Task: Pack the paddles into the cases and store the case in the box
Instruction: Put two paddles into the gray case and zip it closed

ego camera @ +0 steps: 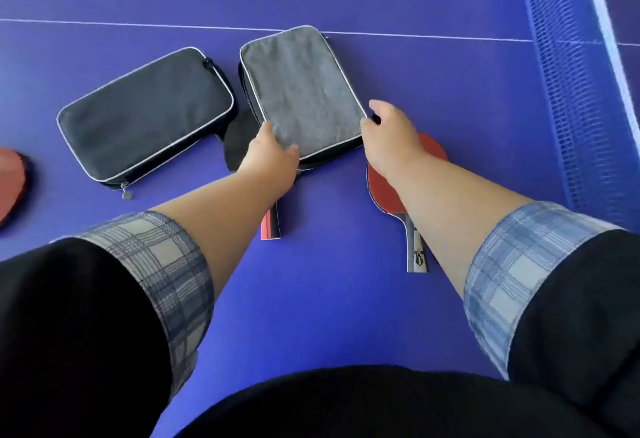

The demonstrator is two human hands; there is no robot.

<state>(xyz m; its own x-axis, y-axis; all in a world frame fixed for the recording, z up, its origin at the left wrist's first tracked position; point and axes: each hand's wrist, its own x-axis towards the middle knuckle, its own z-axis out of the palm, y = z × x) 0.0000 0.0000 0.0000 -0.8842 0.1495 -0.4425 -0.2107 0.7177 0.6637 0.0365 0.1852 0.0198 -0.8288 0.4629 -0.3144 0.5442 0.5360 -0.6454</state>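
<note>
Nearest: black top, and plaid cuffs rolled back on the left sleeve [156, 264] & right sleeve [512, 264], both forearms bare and reaching fwd over the blue bench [329, 282].

Under the right forearm lies the red paddle [381, 192], flat on the bench, handle pointing back toward the person, blade partly hidden by the wrist. Under the left wrist lies the black paddle [237, 147], handle also pointing back, blade tucked partly beneath the grey case [301, 91].

Left grip [273, 157] holds the grey case's near-left corner, thumb on top, fingers curled under the edge. Right grip [391, 140] pinches at the case's near-right corner, thumb & forefinger closed on a small dark bit there; can't tell exactly what it is. The grey case lies on the bench between the two paddles.

Left of it, just apart: the black case [145, 112], flat, zipped, zip pull [126, 192] at its near corner. At the far-left frame edge, a third paddle [10, 185], red, only partly in view.

Beyond: white line [138, 24] across the bench; net [571, 91] at right.
</note>
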